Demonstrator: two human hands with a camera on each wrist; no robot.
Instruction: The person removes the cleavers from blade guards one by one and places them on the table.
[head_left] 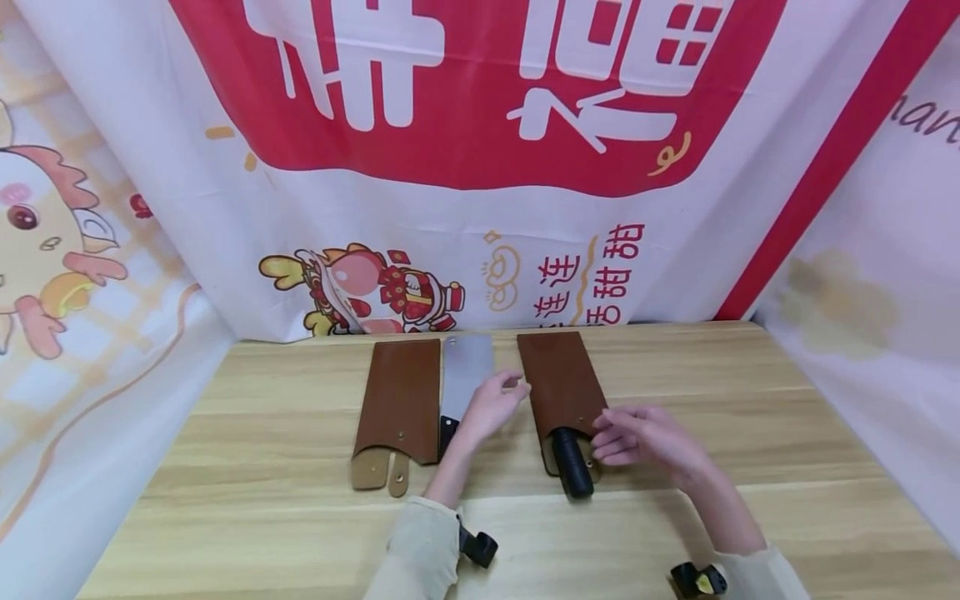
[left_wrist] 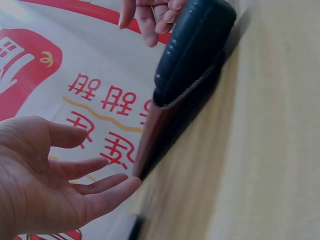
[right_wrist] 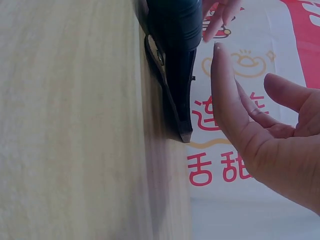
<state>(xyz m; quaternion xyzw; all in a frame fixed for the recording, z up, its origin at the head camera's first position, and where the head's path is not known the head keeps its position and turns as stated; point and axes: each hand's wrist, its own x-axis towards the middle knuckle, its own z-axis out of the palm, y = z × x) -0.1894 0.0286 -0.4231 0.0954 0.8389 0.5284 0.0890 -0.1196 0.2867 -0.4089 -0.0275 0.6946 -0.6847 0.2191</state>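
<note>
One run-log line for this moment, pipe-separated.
left hand: empty, near right sheath | right hand: empty, near black handle | right sheath: black handle protruding | cleaver: unsheathed, beside left sheath

Matt leather-look sheaths (head_left: 405, 383), smooth metal blade (head_left: 466, 367), ridged handle (head_left: 573, 465) with a soft shine, my matt cloth sleeves (head_left: 423, 540), smooth wood-grain tabletop (head_left: 262, 500), creased cloth backdrop (head_left: 435, 207)

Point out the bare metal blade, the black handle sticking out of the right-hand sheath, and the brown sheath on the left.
Bare metal blade (head_left: 465, 369): head view, on its flat face.
Protruding black handle (head_left: 573, 467): head view, middle of the grip.
Left brown sheath (head_left: 400, 392): head view, on its front.
</note>
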